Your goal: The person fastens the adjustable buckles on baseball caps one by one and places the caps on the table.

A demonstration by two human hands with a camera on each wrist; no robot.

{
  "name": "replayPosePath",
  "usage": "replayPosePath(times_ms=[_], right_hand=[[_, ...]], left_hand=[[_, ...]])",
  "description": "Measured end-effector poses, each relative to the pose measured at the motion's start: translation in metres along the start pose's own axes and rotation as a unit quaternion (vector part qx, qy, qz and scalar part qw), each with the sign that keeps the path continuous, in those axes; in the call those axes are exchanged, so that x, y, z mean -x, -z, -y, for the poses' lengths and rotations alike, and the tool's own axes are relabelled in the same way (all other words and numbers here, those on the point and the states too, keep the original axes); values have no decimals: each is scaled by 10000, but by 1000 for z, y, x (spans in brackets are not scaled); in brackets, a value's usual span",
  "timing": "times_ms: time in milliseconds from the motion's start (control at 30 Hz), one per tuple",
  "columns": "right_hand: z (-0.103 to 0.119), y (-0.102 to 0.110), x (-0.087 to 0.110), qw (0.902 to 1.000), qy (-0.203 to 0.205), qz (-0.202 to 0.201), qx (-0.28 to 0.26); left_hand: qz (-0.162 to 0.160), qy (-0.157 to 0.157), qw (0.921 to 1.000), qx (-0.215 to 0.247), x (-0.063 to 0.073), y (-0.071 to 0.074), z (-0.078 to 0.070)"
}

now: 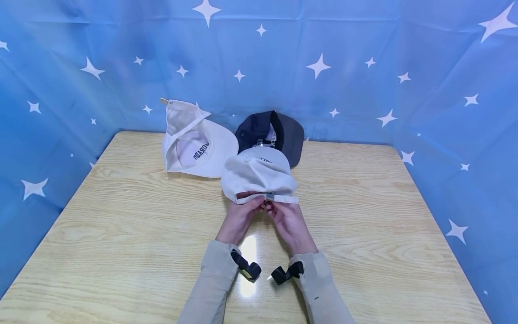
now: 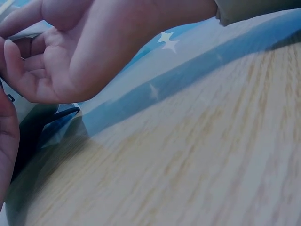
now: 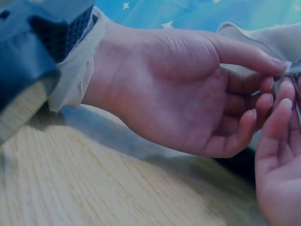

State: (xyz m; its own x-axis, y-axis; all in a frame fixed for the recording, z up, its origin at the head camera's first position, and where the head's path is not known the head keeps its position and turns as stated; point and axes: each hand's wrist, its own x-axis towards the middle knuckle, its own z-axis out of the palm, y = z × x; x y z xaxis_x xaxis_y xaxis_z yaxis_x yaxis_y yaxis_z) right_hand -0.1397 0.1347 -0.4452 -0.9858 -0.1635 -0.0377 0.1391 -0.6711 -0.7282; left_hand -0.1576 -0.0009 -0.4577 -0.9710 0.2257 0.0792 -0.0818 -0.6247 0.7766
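Note:
A pale cap is held with its back strap toward me, its crown up and a little dark lettering near the far side. My left hand pinches the strap left of its middle, thumb on top. Close beside it, my right hand pinches the strap near the small buckle. In the right wrist view, the right hand has thumb and fingers at the strap, with the left hand's fingertips almost against it. The exact grip at the buckle is partly hidden.
Behind the held cap, a dark navy cap lies on its side, partly covered by it. An upturned white cap with dark lettering inside lies to the left. All are on a wooden table, before a blue star-patterned cloth.

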Motion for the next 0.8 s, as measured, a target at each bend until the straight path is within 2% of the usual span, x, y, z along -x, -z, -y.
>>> replayPosePath(times_ms=[133,333,467,600,800], right_hand=[[1,0,0,9999,45,115,-68],[1,0,0,9999,-16,6,113],[1,1,-1,9998,47,77,165],[1,1,-1,9997,112,179,147],[0,1,-2,9994,148,125,280]], left_hand=[[3,3,10000,-19,0,0,0],[-16,50,9999,-100,0,1,0],[-52,38,9999,-154,0,0,0],[-1,-41,9997,-231,0,0,0],[145,-100,9998,-136,-1,1,0]])
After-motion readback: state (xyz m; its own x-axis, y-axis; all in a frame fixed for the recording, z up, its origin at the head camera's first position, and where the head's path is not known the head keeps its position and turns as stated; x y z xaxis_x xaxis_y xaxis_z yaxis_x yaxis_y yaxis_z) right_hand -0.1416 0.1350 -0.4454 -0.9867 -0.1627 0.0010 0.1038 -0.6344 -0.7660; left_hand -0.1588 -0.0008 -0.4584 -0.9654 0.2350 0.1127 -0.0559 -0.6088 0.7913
